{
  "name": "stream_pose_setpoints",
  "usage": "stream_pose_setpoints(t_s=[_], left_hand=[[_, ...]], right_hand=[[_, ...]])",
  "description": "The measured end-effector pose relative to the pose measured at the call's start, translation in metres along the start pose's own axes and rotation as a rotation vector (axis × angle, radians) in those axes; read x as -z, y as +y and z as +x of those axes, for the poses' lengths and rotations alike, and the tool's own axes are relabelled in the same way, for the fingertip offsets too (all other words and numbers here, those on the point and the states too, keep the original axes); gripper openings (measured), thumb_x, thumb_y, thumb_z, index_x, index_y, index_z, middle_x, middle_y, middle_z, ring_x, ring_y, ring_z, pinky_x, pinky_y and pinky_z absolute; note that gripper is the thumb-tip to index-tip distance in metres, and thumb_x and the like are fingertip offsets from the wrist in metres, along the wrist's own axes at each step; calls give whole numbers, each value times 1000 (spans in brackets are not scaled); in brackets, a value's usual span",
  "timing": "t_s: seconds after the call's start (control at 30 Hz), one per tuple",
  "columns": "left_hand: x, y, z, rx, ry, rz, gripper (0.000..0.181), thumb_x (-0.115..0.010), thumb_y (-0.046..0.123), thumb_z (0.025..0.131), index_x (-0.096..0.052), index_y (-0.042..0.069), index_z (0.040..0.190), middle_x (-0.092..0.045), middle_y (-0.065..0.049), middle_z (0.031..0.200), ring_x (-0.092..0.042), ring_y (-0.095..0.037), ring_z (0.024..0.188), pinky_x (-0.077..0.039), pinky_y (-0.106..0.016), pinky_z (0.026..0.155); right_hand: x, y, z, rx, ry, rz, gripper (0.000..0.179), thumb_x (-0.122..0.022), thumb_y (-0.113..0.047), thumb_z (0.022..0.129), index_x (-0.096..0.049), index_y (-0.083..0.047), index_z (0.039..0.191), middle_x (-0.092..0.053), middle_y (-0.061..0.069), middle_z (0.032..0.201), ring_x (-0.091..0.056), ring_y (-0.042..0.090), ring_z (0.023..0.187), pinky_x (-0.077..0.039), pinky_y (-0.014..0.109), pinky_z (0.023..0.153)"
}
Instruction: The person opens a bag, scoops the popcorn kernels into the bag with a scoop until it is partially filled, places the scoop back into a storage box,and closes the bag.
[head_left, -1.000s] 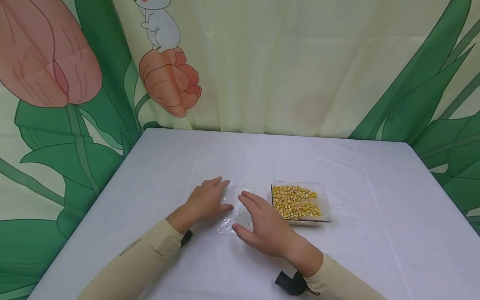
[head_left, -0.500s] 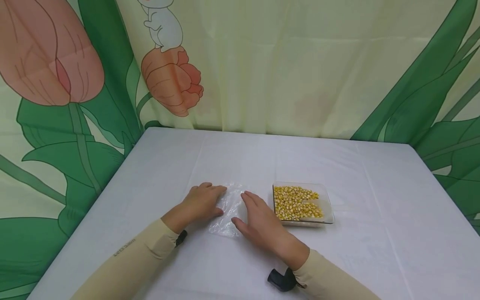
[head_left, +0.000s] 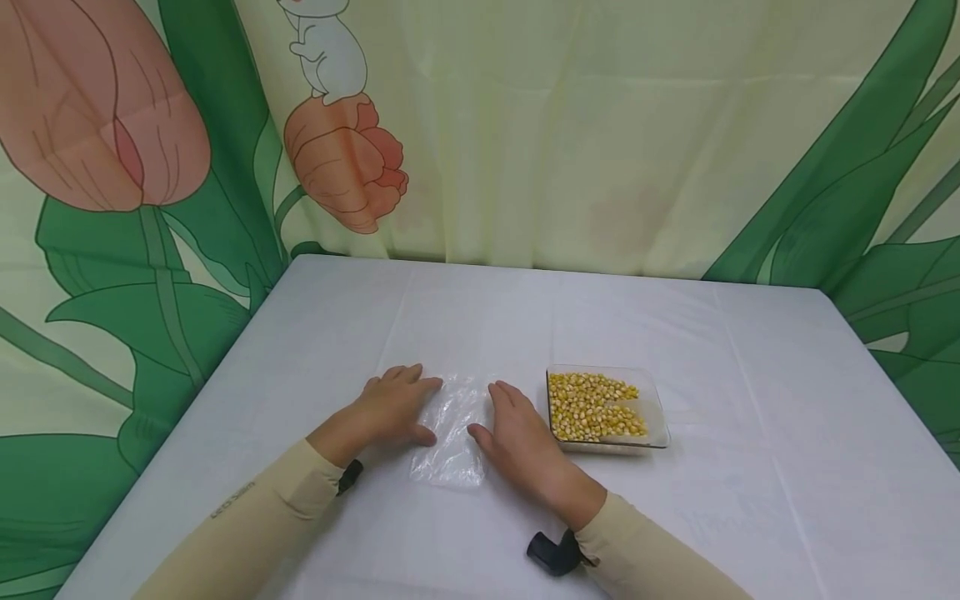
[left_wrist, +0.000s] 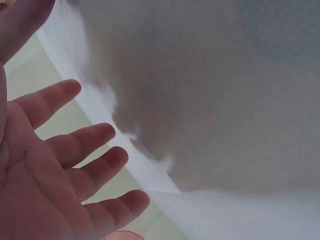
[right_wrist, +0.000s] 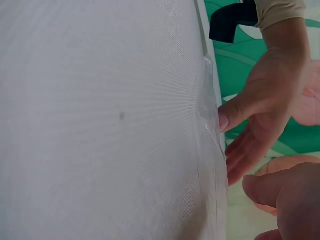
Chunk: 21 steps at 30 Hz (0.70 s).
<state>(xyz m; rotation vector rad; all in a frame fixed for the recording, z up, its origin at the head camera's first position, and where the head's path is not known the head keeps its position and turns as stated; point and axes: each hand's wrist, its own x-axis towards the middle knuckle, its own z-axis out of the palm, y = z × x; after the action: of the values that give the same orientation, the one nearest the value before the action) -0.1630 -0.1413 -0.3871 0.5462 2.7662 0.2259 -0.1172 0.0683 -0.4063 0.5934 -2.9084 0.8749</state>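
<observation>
A clear plastic bag [head_left: 452,433], crinkled and flat, lies on the white table between both hands. Along its left edge is my left hand [head_left: 386,408], fingers spread and straight, thumb near the bag's side. My right hand [head_left: 528,446] stands at the bag's right edge, fingers extended and thumb apart. Whether either hand touches the bag is hard to tell. In the left wrist view the left palm and spread fingers [left_wrist: 100,165] show nothing held. The right wrist view shows the bag [right_wrist: 210,125] edge-on, with the left hand [right_wrist: 270,95] beyond it.
To the right of my right hand sits a clear rectangular container [head_left: 654,417] partly filled with yellow corn kernels [head_left: 588,408]. A white cloth covers the table [head_left: 750,483]. Behind it hangs a curtain [head_left: 525,150] printed with tulips and leaves.
The bag has shifted left and toward the person, and now lies flatter in view. Both hands have moved left, the left one a bit farther from the bag's middle. The corn container stays in place.
</observation>
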Motion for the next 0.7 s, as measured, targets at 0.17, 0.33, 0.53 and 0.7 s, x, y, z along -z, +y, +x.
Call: stream_pose_setpoints(t_s=[0.17,0.33,0.53,0.7], left_hand=[[2,-4,1,-46,71,-66,66,-81,31,85,-56,6,141,-45,-23,147,-40,-43,136,-37,-61,104],[3,-6,9,-66,163,-179,49,-78,20,89,-62,-2,130,-59,-21,133,-51,-37,129,-40,-49,107],[5,-6,18,-35,123,-262,49,-77,13,89,-61,-3,131,-62,-20,127,-58,-35,120,-43,-46,104],[6,-5,25,-33,100,-264,52,-75,9,88,-58,-5,135,-64,-19,122,-59,-32,117,-44,-44,103]], right_hand=[[-2,2,3,-8,-5,-17,59,-68,-22,97,-47,18,135,-48,33,139,-44,43,133,-36,50,109],[-4,4,6,-34,-10,-18,59,-68,-23,96,-48,17,134,-48,33,138,-45,45,131,-37,52,108],[-6,5,6,-39,-1,-24,59,-70,-23,94,-50,18,133,-51,34,134,-48,48,126,-39,54,105],[-5,5,7,-55,-21,-27,59,-70,-21,94,-49,18,133,-52,34,134,-49,47,126,-39,53,105]])
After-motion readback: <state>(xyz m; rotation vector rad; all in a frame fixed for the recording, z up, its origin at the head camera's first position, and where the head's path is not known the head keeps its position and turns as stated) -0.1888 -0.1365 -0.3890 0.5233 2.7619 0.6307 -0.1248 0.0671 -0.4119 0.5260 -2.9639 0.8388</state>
